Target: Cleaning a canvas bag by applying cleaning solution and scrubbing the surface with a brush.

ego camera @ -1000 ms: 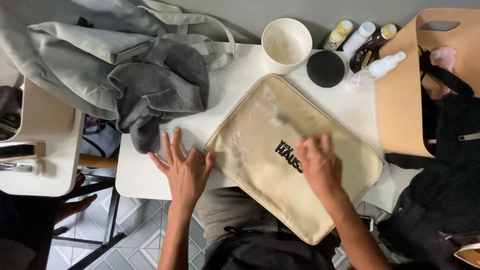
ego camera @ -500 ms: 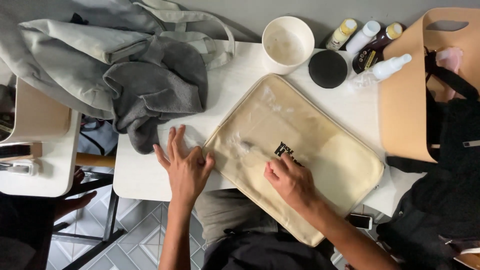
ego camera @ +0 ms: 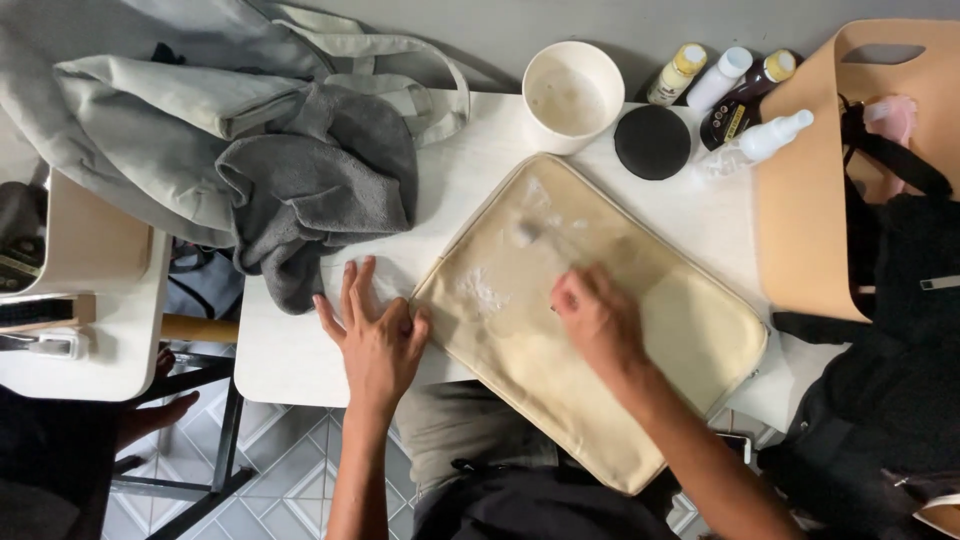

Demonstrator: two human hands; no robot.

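A: How is the cream fabric case [ego camera: 640,340] being kept in place at the table's near edge?

B: It is being pinned at its left corner by the spread left hand [ego camera: 375,340]. A small brush [ego camera: 535,235] is being gripped by the closed right hand [ego camera: 600,320].

A: Handling?

B: Soft, padded and slippery where soapy; best held at the corners.

Cream fabric case [ego camera: 640,340] bears white foam at its ten o'clock; grey towel [ego camera: 330,190], black round lid [ego camera: 652,142], white bowl [ego camera: 572,95].

Left hand [ego camera: 375,340] lies flat, fingers spread, lower centre; right hand [ego camera: 597,322] curls loosely closed, forearm running to lower right.
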